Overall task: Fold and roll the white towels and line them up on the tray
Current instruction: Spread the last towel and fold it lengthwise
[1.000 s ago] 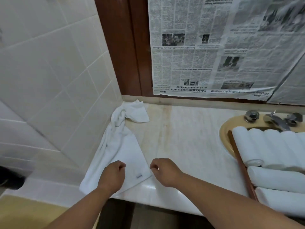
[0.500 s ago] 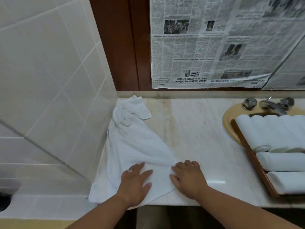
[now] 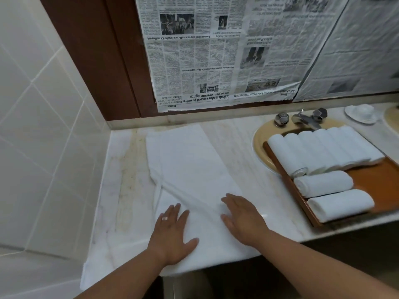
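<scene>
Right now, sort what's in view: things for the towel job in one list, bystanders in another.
Job: flat towel, under the left hand and right hand; rolled towels; tray.
Lying about: tap; white dish; newspaper on the wall.

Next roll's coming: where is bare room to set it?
The tray is bare right of the two near rolls, in front of the back row; its left and back are packed. A bare counter strip lies between towel and sink.
</scene>
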